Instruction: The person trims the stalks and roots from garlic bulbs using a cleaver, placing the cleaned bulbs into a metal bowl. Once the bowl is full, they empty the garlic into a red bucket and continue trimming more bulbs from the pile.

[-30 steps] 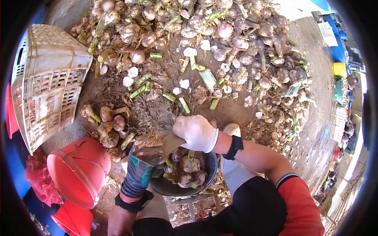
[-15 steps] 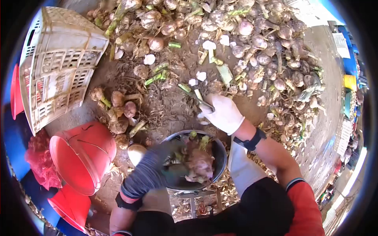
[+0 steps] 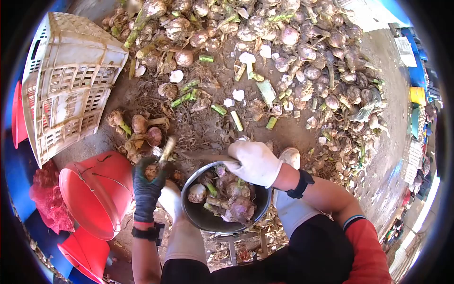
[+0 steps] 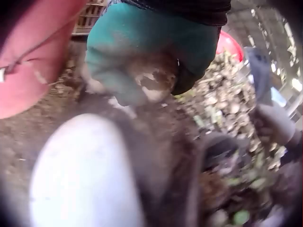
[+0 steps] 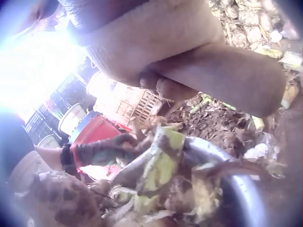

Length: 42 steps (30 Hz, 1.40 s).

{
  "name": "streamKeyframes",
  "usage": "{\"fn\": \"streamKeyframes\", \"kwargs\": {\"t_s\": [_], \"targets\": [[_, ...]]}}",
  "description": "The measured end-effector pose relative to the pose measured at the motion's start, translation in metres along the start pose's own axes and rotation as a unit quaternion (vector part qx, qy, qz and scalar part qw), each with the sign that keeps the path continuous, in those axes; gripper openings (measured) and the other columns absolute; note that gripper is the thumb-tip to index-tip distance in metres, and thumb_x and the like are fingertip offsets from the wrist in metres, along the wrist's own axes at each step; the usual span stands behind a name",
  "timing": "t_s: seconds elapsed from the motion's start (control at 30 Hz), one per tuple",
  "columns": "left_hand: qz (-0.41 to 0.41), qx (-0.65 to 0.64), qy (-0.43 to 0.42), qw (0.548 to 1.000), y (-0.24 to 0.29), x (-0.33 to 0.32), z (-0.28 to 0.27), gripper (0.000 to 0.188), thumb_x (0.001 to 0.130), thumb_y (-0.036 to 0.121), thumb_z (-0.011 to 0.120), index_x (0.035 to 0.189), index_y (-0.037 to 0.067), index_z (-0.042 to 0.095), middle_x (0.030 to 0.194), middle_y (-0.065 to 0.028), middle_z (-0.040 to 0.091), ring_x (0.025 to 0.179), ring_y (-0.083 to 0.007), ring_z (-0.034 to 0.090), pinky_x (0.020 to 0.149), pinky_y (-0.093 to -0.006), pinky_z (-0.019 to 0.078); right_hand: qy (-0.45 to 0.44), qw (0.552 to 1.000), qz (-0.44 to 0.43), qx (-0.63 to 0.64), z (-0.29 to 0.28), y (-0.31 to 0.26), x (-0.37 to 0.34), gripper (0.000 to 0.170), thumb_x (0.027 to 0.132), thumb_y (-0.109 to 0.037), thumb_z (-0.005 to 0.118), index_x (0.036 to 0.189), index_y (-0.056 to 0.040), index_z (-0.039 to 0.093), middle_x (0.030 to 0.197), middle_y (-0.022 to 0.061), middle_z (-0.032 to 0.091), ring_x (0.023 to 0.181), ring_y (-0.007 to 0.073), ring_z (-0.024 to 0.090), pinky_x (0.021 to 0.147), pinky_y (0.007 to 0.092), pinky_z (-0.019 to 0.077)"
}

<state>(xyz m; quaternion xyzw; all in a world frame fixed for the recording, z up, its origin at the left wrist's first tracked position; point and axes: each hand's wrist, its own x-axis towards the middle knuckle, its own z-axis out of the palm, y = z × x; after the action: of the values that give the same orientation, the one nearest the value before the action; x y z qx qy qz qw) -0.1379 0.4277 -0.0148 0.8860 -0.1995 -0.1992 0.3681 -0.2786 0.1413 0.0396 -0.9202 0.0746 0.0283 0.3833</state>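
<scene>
L hand (image 3: 147, 187) is gripping a bulb (image 4: 158, 81) left of the bowl (image 3: 261, 196) — prob. picking up; R hand (image 3: 255, 163) is holding a knife (image 3: 205, 156) — next cut's prob. needing care.

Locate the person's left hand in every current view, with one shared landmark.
Head: left hand, below and left of centre.
Left wrist: left hand, top centre.
Right wrist: left hand, below and left of centre.
Shared landmark: slotted crate.
</scene>
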Motion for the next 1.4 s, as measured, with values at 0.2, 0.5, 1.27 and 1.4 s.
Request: {"fn": "streamKeyframes", "kwargs": {"t_s": [0.2,0.5,1.27,1.4], "targets": [[-0.099,-0.219,-0.168,0.956,0.097,0.007,0.000,0.040,0.070,0.009,0.074,0.106,0.004,0.057,0.103,-0.0072,0.059,0.094,-0.0156,0.056,0.084,-0.0298,0.0455,-0.004,1.000,-0.002,-0.024,-0.010,-0.004,0.016,0.020,0.080,-0.023,0.060,0.072,-0.0051,0.054,0.067,0.0145,0.056,0.065,0.0344,0.059,0.058,0.0439,0.0492],[-0.267,-0.406,-0.277,0.829,0.143,0.018,-0.004,0.073,0.071,0.014,0.075,0.134,0.008,0.039,0.105,-0.0073,0.057,0.079,-0.0161,0.059,0.063,-0.0267,0.0509,-0.006,0.999,0.030,0.034,-0.016,-0.007,0.014,0.025,0.083,-0.025,0.056,0.072,-0.0026,0.056,0.070,0.0179,0.060,0.067,0.0377,0.061,0.063,0.0457,0.0507],[-0.166,-0.373,-0.238,0.881,0.069,-0.010,0.027,0.098,0.071,0.020,0.080,0.142,0.000,0.015,0.104,-0.0146,0.065,0.091,-0.0196,0.066,0.078,-0.0307,0.0544,-0.076,0.996,-0.028,-0.047,-0.031,-0.033,-0.002,0.018,0.072,-0.021,0.066,0.078,-0.0080,0.057,0.077,0.0103,0.056,0.068,0.0296,0.061,0.057,0.0398,0.0502],[-0.066,-0.267,-0.229,0.934,0.085,-0.009,0.021,0.094,0.072,0.014,0.078,0.141,0.000,0.016,0.106,-0.0161,0.064,0.092,-0.0228,0.066,0.079,-0.0319,0.0543,-0.098,0.993,-0.045,-0.052,-0.027,-0.030,-0.002,0.022,0.075,-0.025,0.065,0.085,-0.0075,0.058,0.074,0.0114,0.057,0.067,0.0300,0.063,0.057,0.0410,0.0513]]}}
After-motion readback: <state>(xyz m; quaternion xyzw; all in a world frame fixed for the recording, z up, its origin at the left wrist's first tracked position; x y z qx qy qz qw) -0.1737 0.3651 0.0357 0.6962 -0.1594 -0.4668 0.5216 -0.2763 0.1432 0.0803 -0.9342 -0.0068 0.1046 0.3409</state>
